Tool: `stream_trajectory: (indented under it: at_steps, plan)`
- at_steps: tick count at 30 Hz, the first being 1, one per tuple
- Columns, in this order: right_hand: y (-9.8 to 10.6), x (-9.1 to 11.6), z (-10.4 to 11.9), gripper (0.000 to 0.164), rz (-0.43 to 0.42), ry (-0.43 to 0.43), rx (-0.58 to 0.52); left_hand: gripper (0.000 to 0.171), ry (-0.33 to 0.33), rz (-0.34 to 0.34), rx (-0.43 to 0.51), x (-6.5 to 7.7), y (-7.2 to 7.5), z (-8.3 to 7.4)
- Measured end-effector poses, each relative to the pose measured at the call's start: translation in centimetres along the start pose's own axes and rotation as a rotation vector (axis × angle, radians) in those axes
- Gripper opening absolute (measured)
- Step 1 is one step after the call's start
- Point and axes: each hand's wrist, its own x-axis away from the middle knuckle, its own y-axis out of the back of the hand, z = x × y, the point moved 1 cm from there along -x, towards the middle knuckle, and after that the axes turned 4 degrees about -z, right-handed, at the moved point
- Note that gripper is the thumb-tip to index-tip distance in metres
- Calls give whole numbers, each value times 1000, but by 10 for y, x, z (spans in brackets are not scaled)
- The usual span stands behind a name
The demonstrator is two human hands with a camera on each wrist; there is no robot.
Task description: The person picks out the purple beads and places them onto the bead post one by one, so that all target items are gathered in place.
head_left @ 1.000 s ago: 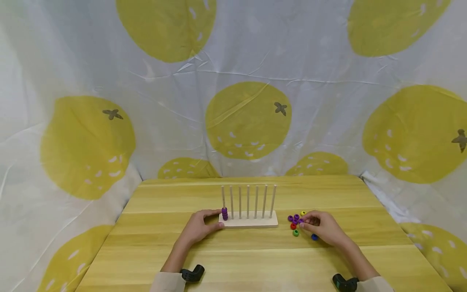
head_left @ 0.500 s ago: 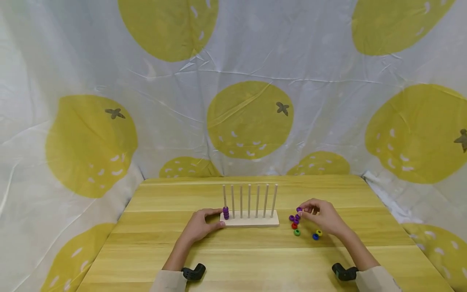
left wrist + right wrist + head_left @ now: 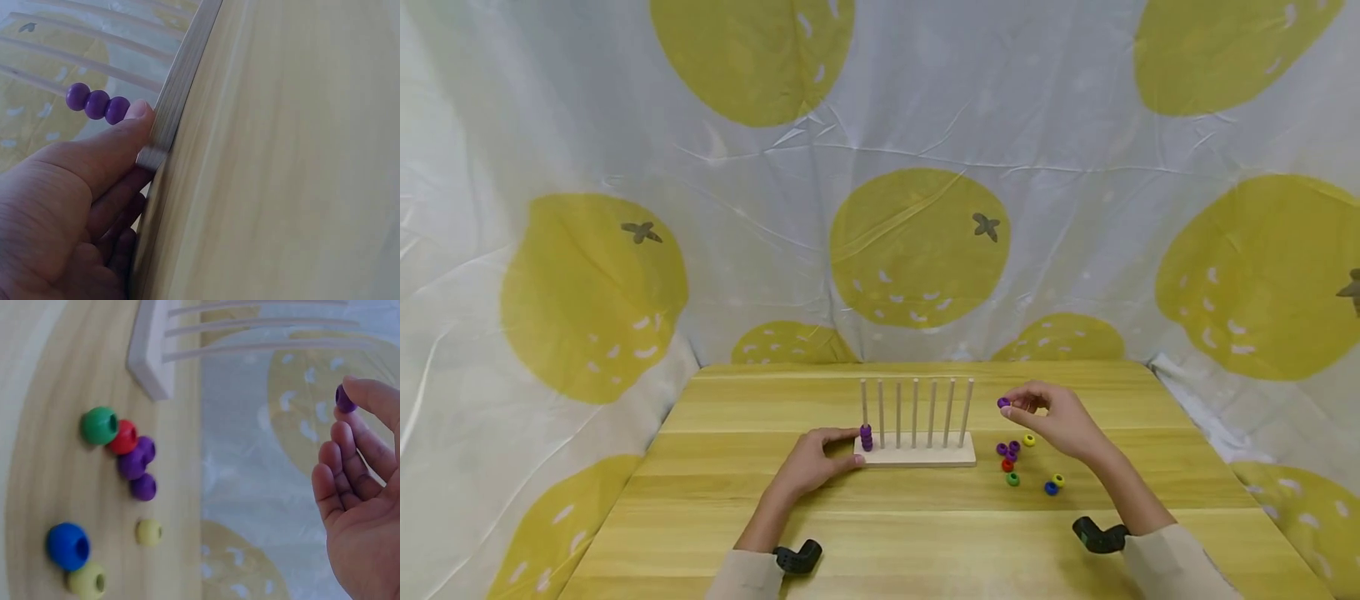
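A wooden peg rack [image 3: 917, 457] with a row of upright pegs stands on the table. Three purple beads [image 3: 96, 104] are stacked on its leftmost peg. My left hand [image 3: 810, 462] holds the left end of the base between thumb and fingers. Raised above the table to the right of the rack, my right hand [image 3: 1060, 421] pinches a single purple bead [image 3: 345, 399] between thumb and index finger. The other fingers of that hand are loosely bent. Below it lies a loose group of beads: purple [image 3: 1002, 449], red [image 3: 1007, 466], green [image 3: 1012, 480], blue [image 3: 1051, 489] and yellow [image 3: 1029, 440].
A second yellow bead [image 3: 1058, 481] touches the blue one, nearer the front. The wooden table [image 3: 925, 542] reaches back to a hanging cloth [image 3: 760, 250] printed with lemons. Dark devices are strapped to both wrists, below pale sleeves.
My right hand has picked a purple bead out of the group and lifted it up and to the left. The yellow beads are now uncovered. My left hand stays on the rack.
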Motion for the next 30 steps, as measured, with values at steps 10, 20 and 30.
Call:
stream_trajectory:
  at_steps: [10,20,30]
  plan:
    - [6,-17,33,20,5,71,-45,49,-1,3,3,0,1,1]
    - [8,-31,55,21,6,96,-63,50,-11,-8,-6,-1,-1,1]
    - [-1,-47,83,21,28,132,-82,52,-7,-12,-6,-1,-2,4]
